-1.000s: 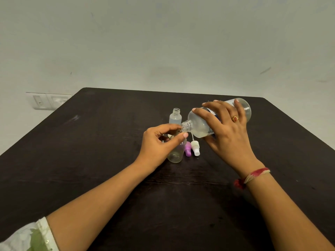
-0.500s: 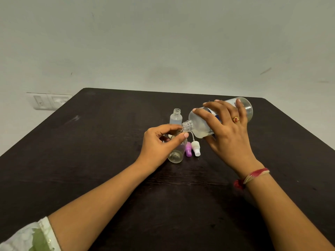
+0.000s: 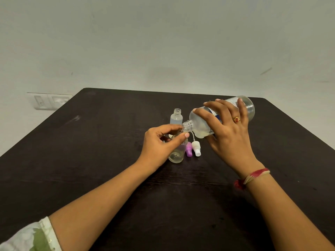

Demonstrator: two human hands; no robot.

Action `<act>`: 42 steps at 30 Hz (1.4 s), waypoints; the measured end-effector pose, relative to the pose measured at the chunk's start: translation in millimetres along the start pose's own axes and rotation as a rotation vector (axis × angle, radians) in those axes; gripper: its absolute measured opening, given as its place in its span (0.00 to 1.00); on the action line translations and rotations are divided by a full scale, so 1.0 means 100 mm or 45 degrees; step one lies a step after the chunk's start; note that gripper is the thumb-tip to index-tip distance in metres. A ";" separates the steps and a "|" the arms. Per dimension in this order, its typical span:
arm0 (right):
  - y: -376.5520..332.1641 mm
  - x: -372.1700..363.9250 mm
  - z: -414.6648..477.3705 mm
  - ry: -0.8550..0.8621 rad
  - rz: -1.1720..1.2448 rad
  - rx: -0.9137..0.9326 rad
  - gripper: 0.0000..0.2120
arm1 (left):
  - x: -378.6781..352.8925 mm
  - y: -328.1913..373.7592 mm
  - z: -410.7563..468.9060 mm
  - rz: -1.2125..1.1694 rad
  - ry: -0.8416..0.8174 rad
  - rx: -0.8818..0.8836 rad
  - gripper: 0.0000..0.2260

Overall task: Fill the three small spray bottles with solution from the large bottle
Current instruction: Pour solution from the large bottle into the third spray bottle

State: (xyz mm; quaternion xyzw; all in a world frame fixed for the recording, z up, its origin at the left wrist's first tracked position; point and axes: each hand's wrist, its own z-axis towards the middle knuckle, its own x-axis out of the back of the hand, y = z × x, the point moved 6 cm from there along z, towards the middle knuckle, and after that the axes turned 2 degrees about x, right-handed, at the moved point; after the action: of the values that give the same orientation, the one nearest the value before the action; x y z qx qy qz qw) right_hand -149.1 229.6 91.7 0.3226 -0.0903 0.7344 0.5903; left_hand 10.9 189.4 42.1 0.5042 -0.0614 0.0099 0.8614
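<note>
At the far left, on the pale wall, a switch plate (image 3: 49, 103) is showing just past the edge of the dark table (image 3: 90, 160). A white sleeve with a green print (image 3: 30, 236) is covering the left upper arm in the bottom corner, and the bare forearm is reaching in over the table.

The left hand (image 3: 159, 142) is gripping a small clear bottle (image 3: 176, 153) near the middle of the table. Thumb and forefinger are curled round its top, and the other fingers are folded in behind. The bottle is standing on the table, and its lower body is showing below the hand. Behind it, a second small bottle (image 3: 176, 118) is standing upright and uncapped, with some liquid inside.

Just right of the held bottle, two spray caps are lying side by side on the table: a purple one (image 3: 188, 151), then a white one (image 3: 196, 148) with a thin tube sticking up.

Above them, the large clear bottle (image 3: 201, 127) is being held tipped on its side in the air, neck pointing left and down. Its open mouth is meeting the top of the held small bottle, right at the left fingertips. Liquid is pooling in its lower shoulder.

The right hand (image 3: 228, 134) is wrapping over the large bottle from above — fingers spread and curled round its body. It is wearing a ring with a red stone (image 3: 236, 119), and a red and tan thread band (image 3: 255, 175) is circling the wrist.
</note>
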 end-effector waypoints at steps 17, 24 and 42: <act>-0.02 0.02 0.01 0.032 -0.045 0.009 0.29 | -0.01 -0.04 0.01 -0.002 0.006 0.015 0.10; -0.01 0.02 0.00 0.043 -0.035 -0.005 0.29 | -0.01 -0.07 0.01 -0.022 0.008 0.033 0.09; 0.05 -0.09 -0.04 -0.131 0.236 -0.145 0.34 | 0.00 -0.05 0.00 -0.090 -0.006 0.073 0.05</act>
State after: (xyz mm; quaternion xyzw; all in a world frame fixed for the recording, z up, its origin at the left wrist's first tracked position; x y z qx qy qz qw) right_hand -154.5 222.9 84.7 0.3161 -0.1914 0.7619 0.5319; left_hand 11.3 187.3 38.0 0.5304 -0.0453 -0.0199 0.8463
